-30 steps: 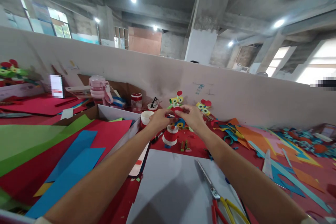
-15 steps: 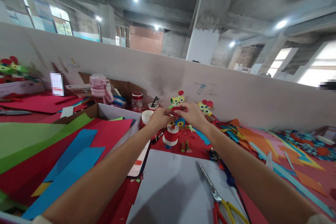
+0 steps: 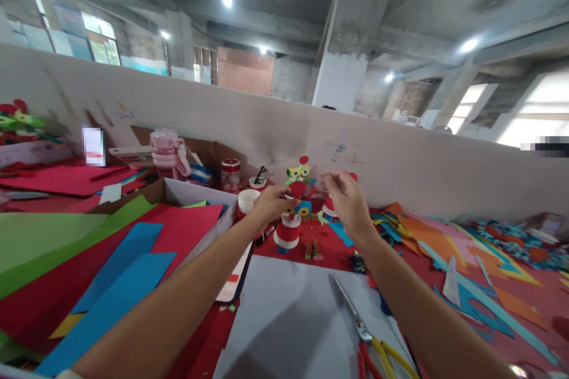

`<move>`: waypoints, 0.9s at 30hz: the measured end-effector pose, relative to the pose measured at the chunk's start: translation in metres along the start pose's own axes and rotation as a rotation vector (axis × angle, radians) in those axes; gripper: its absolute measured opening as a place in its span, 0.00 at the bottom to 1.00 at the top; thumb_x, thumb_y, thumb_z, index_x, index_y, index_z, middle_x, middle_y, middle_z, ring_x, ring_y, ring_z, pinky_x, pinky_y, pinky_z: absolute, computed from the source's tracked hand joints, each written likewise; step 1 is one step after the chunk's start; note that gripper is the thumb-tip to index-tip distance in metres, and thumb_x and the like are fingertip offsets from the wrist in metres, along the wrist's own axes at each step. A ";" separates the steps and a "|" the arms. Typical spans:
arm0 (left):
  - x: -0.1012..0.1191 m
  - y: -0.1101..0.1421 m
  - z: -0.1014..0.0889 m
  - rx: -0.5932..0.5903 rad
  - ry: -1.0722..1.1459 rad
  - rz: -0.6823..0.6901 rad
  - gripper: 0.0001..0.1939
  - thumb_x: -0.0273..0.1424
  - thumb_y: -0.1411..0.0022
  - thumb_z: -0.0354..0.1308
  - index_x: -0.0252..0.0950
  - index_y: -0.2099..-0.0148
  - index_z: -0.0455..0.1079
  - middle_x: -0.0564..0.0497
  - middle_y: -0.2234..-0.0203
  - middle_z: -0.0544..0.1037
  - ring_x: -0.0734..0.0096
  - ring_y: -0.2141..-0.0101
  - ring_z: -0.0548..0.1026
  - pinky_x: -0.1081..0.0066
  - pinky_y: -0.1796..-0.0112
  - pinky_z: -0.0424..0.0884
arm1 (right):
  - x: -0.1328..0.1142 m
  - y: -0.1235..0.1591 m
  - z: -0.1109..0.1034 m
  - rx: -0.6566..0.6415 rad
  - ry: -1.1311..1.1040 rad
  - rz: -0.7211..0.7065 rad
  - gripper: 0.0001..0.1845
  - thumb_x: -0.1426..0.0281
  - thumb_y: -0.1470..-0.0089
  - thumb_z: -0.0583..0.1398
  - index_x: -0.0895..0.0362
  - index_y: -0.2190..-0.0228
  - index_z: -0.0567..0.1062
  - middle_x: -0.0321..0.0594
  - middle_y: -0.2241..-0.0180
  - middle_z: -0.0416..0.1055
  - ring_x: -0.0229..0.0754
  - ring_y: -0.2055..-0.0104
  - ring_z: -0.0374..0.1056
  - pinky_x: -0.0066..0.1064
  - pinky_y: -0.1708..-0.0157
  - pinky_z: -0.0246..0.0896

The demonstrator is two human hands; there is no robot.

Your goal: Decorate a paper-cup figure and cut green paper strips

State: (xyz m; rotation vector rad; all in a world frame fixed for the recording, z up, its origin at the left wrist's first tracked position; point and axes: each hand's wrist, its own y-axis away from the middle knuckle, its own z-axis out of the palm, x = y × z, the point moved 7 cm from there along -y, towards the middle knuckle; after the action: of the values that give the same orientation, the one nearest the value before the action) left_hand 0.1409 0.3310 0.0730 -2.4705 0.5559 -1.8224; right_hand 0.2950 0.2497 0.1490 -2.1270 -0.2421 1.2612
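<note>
My left hand (image 3: 272,204) is closed on a red paper disc (image 3: 300,189), pinched between thumb and fingers. Just below the disc is a blue paper head with yellow eyes (image 3: 304,208), above a red-and-white cup-shaped body (image 3: 287,235); whether disc and head touch is unclear. Springy folded strips stick out as its arms. To the right, my right hand (image 3: 349,198) is raised, apart from the disc, its fingertips drawn together; anything between them is too small to make out. Behind stands a similar figure with a yellow head (image 3: 299,173), and another red-and-white figure (image 3: 329,207) is partly covered by my right hand.
Scissors (image 3: 355,314) lie on a white board (image 3: 275,308) before me. A box of coloured paper (image 3: 202,183) is at left, beside a phone (image 3: 233,284). Behind stand a white cup (image 3: 248,200), a jar (image 3: 230,174) and a pink bottle (image 3: 166,154). Paper scraps (image 3: 435,237) spread right.
My right hand has come off the red disc and moved right, turning upward. My left hand stays at the disc, which now shows more fully.
</note>
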 end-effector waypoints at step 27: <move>0.023 0.092 -0.056 0.656 0.326 0.070 0.17 0.27 0.59 0.61 0.38 0.62 0.70 0.52 0.64 0.75 0.69 0.62 0.72 0.72 0.62 0.68 | 0.072 0.135 0.085 0.267 -0.827 0.762 0.40 0.69 0.61 0.65 0.51 0.44 0.65 0.34 0.65 0.72 0.39 0.69 0.72 0.31 0.67 0.64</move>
State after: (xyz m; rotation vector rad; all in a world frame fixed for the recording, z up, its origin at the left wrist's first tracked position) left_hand 0.0700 0.2490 0.0919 -1.7269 0.0214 -1.9760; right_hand 0.2393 0.2146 -0.0134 -1.3778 0.4256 2.4158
